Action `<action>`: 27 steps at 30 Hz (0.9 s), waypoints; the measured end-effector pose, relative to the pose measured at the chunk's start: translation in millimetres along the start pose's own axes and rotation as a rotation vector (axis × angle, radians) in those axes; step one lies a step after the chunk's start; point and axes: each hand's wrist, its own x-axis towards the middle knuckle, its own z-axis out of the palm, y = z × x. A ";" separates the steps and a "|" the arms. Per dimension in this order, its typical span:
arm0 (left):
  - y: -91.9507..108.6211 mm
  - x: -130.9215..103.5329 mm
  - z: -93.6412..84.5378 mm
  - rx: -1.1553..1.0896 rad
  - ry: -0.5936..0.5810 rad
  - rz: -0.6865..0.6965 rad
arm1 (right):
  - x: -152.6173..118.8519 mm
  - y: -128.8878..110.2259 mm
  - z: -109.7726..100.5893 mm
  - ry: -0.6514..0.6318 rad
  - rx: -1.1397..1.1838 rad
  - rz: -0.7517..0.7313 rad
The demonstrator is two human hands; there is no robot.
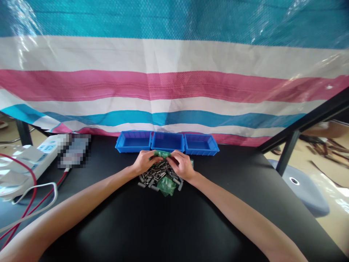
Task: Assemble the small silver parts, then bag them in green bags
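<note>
My left hand (144, 162) and my right hand (182, 165) pinch the two sides of a green plastic bag (161, 154), held above a heap of small metal parts (156, 174). Grey cylindrical pieces and thin silvery pins make up the heap on the black table. Another piece of green plastic (167, 185) lies at the near side of the heap. Just behind my hands stand three blue bins in a row: the left bin (133, 148), the middle bin (167, 146) and the right bin (201, 151).
A striped sheet (174, 85) hangs behind the black table (131, 225). On the left lie a white power strip (45, 153), a blurred-out device (75, 151) and red and white cables (35, 193). A grey stool (302, 187) stands beyond the right edge.
</note>
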 end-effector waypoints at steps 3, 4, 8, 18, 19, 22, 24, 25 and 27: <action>1.8 0.1 -1.4 0.053 -0.009 0.009 | 0.3 -0.6 -0.5 0.003 0.009 0.008; 2.6 0.2 -1.8 0.080 -0.007 0.011 | 0.3 -0.8 -0.8 0.009 0.009 0.011; 4.8 1.1 -2.4 0.133 -0.003 -0.014 | 0.5 -1.1 -1.7 0.032 -0.003 0.011; 3.7 1.8 -2.6 0.151 -0.052 0.026 | 1.2 -0.6 -1.6 0.045 -0.026 0.032; 3.3 1.6 -2.6 0.155 -0.045 0.028 | 1.3 -1.0 -2.1 0.038 -0.014 0.033; 1.5 1.0 -2.6 0.143 -0.053 -0.003 | 1.9 -1.9 -3.3 0.010 0.020 0.022; 0.1 0.7 -2.9 0.126 -0.073 -0.015 | 2.2 -2.0 -3.6 -0.007 0.033 0.012; -0.5 0.7 -3.0 0.114 -0.084 -0.011 | 2.2 -1.8 -3.4 -0.012 0.034 0.009; -1.1 0.7 -3.0 0.090 -0.096 0.003 | 2.0 -1.0 -2.8 -0.013 0.023 0.008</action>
